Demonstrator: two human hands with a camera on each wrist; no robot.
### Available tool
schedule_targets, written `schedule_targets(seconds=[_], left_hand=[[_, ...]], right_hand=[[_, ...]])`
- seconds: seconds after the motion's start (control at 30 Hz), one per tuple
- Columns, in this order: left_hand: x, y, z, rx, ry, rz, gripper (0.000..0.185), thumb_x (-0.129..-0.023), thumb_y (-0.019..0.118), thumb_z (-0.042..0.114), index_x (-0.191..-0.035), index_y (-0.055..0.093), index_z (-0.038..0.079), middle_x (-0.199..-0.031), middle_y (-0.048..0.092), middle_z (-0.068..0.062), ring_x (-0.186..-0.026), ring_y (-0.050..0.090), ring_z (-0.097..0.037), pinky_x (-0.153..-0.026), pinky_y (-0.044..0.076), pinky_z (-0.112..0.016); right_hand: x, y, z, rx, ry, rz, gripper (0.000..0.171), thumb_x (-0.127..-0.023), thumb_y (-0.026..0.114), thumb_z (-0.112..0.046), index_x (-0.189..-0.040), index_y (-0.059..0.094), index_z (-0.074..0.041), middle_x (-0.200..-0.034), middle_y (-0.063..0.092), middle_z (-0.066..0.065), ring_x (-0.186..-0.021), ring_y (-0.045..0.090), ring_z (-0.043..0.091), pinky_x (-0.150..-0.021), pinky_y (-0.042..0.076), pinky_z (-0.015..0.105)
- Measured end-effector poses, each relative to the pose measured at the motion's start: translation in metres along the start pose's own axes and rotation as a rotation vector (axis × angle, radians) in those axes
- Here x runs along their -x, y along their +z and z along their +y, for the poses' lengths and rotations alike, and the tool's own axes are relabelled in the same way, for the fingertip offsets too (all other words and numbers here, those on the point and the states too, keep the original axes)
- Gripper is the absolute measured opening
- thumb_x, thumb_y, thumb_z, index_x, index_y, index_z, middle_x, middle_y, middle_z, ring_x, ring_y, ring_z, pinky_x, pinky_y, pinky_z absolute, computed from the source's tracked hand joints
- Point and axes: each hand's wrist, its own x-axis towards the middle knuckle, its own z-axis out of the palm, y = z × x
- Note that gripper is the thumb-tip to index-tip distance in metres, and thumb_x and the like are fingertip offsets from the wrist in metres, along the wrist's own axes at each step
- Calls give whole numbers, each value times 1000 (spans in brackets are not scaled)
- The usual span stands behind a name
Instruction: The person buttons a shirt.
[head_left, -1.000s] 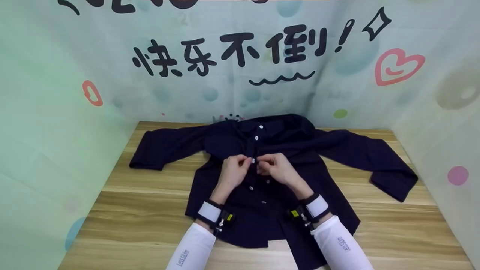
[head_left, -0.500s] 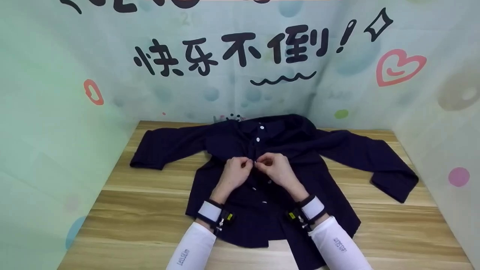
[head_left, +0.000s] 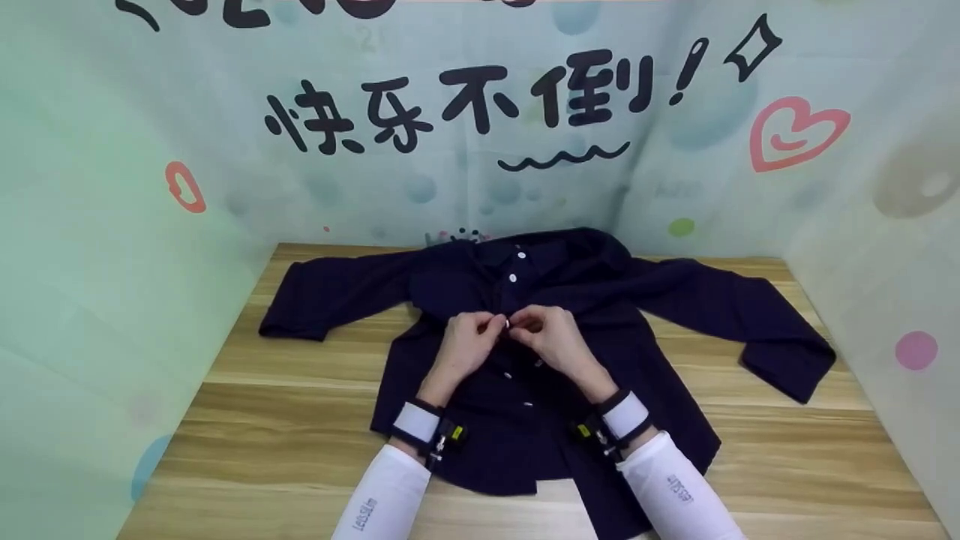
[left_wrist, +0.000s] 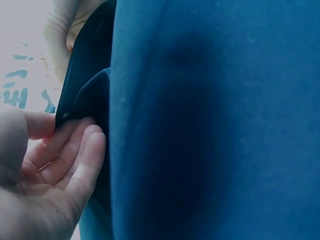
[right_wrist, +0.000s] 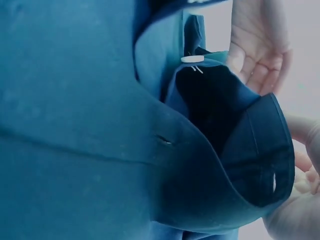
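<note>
- A printed backdrop (head_left: 480, 150) walls in a wooden tabletop (head_left: 300, 420).
- The left hand (head_left: 466, 346) pinches the placket edge; the right hand (head_left: 551, 339) pinches the facing edge at a white button (head_left: 508, 323), probably to line button up with hole.
- The shirt (head_left: 540, 390) lies flat, front up, sleeves spread wide, so the front stays reachable.

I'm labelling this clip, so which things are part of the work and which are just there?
In the work: shirt; white button; left hand; right hand.
Just there: table; backdrop with writing and heart.
</note>
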Motion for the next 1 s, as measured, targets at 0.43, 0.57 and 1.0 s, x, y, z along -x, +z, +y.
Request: schedule_targets(seconds=[0.43,0.57,1.0], left_hand=[[0,3,4,-81,22,145,28,-97,68,21,-72,73,8,-64,63,1,-60,58,-17,-60,48,-35],[1,4,5,-102,38,179,24,-95,71,22,-77,77,8,-70,69,-2,-64,65,-20,-64,53,-38],[4,10,6,-118,91,156,22,-95,71,18,-78,77,6,-75,73,-5,-67,68,-22,-64,54,-39]], right_hand=[[-5,-7,1,-577,365,-79,23,-101,65,-15,-102,71,8,-87,75,12,-78,74,18,-75,60,31],[-4,-5,-1,-551,324,-67,21,-98,67,-9,-105,72,11,-89,75,13,-78,73,17,-74,60,31],[-3,-1,2,-474,294,-65,19,-93,72,-3,-102,73,13,-85,75,12,-71,71,14,-68,59,27]])
